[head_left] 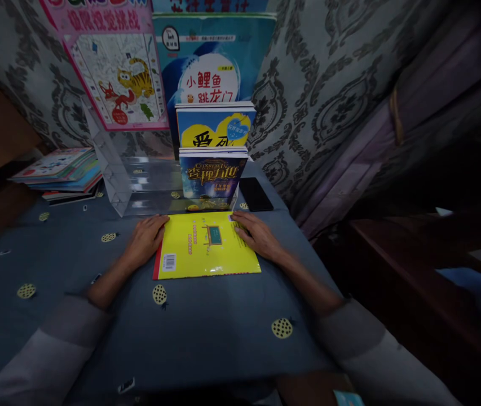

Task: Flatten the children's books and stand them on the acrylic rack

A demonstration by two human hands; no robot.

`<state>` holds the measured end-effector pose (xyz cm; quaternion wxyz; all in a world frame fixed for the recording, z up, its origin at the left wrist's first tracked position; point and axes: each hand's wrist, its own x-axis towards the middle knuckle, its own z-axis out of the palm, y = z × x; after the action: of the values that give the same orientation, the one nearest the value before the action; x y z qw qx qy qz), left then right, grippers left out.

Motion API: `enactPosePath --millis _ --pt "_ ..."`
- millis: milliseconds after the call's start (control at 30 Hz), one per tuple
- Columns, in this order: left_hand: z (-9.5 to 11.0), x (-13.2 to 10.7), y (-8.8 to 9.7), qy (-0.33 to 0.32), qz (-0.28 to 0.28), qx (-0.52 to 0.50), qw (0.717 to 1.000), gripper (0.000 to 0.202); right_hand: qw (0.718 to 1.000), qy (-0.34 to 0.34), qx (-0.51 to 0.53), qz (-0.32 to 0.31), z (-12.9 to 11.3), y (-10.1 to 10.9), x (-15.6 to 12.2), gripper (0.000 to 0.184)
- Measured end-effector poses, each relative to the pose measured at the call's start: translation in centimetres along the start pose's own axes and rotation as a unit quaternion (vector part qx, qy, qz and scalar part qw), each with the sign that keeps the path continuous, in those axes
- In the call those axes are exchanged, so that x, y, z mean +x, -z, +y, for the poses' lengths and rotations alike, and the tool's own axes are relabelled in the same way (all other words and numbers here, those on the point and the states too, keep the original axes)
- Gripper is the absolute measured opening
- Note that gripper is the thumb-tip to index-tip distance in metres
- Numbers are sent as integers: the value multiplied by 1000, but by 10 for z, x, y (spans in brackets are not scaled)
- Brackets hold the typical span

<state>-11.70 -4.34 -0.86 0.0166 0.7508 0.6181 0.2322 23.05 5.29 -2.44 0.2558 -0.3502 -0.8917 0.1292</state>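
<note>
Arms (pixel 310 286) outstretched, fingers (pixel 243 217) seemingly bent.

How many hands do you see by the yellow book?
2: the left hand at the left edge of the yellow book, and the right hand over its right side.

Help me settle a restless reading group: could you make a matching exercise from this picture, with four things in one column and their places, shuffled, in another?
Things
1. Yellow book
2. Phone
3. Stack
4. Pink book

Places
A. Upright, high in the rack
B. Lying left of the rack
C. Flat, between the left hand and the right hand
D. Flat, to the right of the rack

Pairs: 1-C, 2-D, 3-B, 4-A
</note>
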Motion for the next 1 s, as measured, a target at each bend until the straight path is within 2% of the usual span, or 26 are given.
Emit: enactPosePath --millis 1000 --pt "-1 -1 -2 -7 2 12 1000 38 1000 0 0 3 -5 2 0 42"
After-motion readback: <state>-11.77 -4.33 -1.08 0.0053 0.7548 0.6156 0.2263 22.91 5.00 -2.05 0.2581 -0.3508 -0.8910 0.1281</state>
